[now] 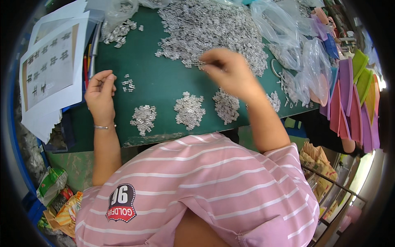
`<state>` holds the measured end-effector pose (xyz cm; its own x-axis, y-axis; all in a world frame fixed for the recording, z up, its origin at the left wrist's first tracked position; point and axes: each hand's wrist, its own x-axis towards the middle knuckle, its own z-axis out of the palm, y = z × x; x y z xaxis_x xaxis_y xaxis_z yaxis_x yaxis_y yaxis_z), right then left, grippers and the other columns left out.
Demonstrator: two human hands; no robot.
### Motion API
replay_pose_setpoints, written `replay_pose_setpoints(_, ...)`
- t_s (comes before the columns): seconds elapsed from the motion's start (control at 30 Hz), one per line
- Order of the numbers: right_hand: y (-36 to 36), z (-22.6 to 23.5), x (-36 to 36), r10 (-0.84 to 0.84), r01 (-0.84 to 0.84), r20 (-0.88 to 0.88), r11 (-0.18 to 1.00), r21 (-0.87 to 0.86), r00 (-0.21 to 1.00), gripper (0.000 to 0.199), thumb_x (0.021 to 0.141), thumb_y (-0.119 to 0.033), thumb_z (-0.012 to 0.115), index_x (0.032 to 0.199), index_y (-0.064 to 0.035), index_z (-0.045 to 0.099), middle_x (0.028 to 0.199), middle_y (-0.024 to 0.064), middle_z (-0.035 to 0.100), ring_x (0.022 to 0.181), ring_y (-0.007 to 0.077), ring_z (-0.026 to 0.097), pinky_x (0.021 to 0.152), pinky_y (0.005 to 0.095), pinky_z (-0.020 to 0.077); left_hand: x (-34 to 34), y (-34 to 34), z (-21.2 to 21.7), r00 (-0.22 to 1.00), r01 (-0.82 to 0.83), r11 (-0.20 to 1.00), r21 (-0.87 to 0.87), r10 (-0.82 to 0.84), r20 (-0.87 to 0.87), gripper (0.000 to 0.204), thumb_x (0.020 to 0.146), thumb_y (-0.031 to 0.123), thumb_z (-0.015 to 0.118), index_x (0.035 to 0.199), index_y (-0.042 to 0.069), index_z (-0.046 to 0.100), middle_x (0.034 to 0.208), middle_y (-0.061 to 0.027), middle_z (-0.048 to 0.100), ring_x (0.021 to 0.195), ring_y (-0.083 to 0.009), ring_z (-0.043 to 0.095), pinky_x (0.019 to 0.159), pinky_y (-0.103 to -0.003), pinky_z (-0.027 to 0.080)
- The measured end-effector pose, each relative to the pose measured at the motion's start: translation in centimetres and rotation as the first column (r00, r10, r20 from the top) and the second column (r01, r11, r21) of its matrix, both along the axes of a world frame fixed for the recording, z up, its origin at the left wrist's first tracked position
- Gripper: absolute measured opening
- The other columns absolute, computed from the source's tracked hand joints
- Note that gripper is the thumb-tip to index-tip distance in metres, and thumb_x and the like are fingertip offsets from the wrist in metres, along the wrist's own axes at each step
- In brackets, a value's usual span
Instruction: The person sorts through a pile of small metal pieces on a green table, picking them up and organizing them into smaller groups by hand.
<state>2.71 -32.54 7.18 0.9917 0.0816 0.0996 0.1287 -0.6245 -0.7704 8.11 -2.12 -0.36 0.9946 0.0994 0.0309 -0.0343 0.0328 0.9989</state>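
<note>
A large heap of small silver metal pieces (210,29) spreads over the far part of the green table (160,82). At its near edge is my right hand (230,73), slightly blurred, thumb and fingers curled together; what lies between the fingertips is too small to make out. My left hand (101,92) rests at the left with its fingers closed and the thumb against them, hiding anything inside. Just right of it lie a few loose metal pieces (128,84). Smaller piles line the near edge: a left pile (144,119), a middle pile (189,110) and a right pile (226,106).
Another small pile (273,101) lies beyond my right forearm. Clear plastic bags (302,61) with metal pieces stand at the right, beside colourful upright bins (349,99). Printed sheets (53,61) lean at the left, and a bag of metal pieces (119,18) sits behind them.
</note>
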Motion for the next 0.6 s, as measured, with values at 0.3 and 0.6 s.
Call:
replay_pose_setpoints(0.3,-10.8,1.5,-9.8,-0.205,0.175,-0.484,0.979,-0.108,0.85,0.011,0.076,0.002,0.065,0.087,0.0024,0.066,0.082,0.0093,0.064,0.074,0.016,0.061,0.068,0.0285,0.0483,0.0,0.0,0.0,1.0,0.018,0.998,0.063,-0.018,-0.002,0.015,0.086,0.005,0.063,0.1,-0.001,0.064,0.084,-0.0025,0.064,0.063,-0.0029,0.049,0.054,-0.015,0.037)
replay_pose_setpoints(0.6,-8.6,0.9,-8.9,-0.313,0.248,-0.195,0.922,-0.296,0.93,0.012,0.075,0.003,0.061,0.087,0.0015,0.065,0.082,0.0153,0.063,0.074,0.0294,0.061,0.066,0.0341,0.0478,-0.3,0.3,-0.2,1.0,-0.029,0.997,0.07,0.029,0.003,0.012,0.084,0.003,0.064,0.096,0.001,0.064,0.077,0.0002,0.061,0.061,-0.0035,0.049,0.052,-0.016,0.036)
